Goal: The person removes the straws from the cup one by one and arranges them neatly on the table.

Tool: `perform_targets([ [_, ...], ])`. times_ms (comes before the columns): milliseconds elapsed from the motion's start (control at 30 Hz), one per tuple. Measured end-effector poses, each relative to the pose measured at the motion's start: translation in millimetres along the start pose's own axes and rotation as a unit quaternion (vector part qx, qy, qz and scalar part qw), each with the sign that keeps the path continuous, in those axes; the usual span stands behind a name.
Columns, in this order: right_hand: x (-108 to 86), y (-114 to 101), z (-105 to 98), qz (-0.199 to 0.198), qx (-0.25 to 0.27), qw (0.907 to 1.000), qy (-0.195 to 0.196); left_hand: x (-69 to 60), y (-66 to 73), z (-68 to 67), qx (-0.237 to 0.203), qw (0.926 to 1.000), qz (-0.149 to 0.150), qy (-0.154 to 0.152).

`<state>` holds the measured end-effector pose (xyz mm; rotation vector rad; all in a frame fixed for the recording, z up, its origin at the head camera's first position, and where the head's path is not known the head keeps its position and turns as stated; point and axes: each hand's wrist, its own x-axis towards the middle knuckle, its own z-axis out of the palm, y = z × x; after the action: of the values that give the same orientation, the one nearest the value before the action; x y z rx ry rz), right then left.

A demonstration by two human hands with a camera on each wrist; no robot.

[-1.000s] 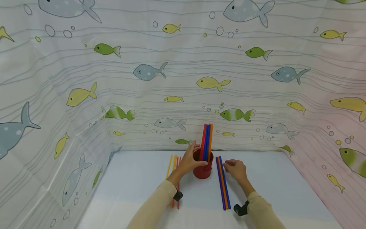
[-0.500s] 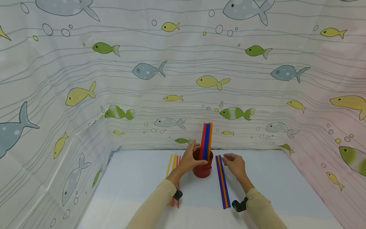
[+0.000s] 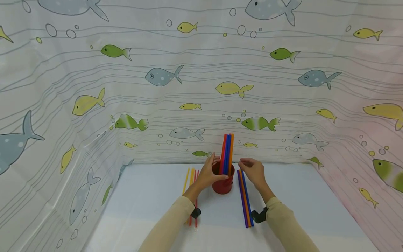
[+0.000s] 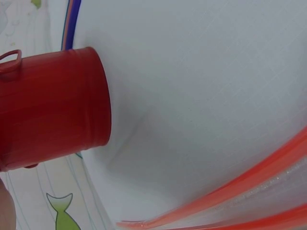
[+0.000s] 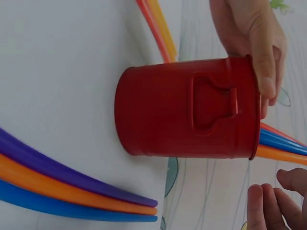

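A red metal bucket (image 3: pixel 222 186) with small side handles stands upright on the white table. Several long thin coloured sticks (image 3: pixel 227 154), red, blue and orange, rise out of it. My left hand (image 3: pixel 208 175) holds the bucket at its rim, thumb across the near side and fingers on the left; the right wrist view shows this left hand (image 5: pixel 256 43) too. Just right of the bucket, my right hand (image 3: pixel 254 171) hovers near the far ends of a purple, an orange and a blue stick (image 3: pixel 247 199) lying side by side. Its fingers are loosely bent and hold nothing.
Yellow and red sticks (image 3: pixel 196 203) lie left of the bucket, partly hidden under the left forearm. A fish-patterned sheet (image 3: pixel 201 87) rises behind the table (image 3: pixel 292 196) and along both sides.
My right hand has moved left and away from me, from beside the three right-hand sticks to over their far ends, closer to the bucket. My left hand stays on the bucket.
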<state>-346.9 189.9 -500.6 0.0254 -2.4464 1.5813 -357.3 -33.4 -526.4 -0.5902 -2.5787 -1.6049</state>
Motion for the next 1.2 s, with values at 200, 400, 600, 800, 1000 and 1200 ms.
perform_targets([
  [200, 5.5, -8, 6, -0.014, 0.013, 0.9998, -0.002, 0.5, -0.6, 0.1, 0.004, 1.0, 0.001, 0.003],
  [400, 8.9, -17, 11, -0.011, 0.002, 0.9999, 0.0, 0.6, 0.9, -0.5, 0.0, 1.0, 0.0, 0.002],
  [600, 13.8, -20, 14, -0.017, 0.0, 0.9998, 0.002, 1.6, 2.0, -1.2, -0.002, 1.0, 0.001, 0.002],
  [800, 18.4, -20, 20, -0.028, 0.003, 0.9996, 0.008, 1.9, 2.1, -1.7, -0.001, 1.0, -0.001, 0.002],
  [1000, 19.5, -18, 24, -0.034, 0.009, 0.9994, 0.003, 2.2, 0.5, -1.2, -0.004, 0.9999, 0.012, 0.003],
  [1200, 19.2, -14, 29, -0.02, -0.017, 0.9996, 0.006, -0.5, -0.9, -0.5, 0.002, 0.9996, 0.027, 0.0],
])
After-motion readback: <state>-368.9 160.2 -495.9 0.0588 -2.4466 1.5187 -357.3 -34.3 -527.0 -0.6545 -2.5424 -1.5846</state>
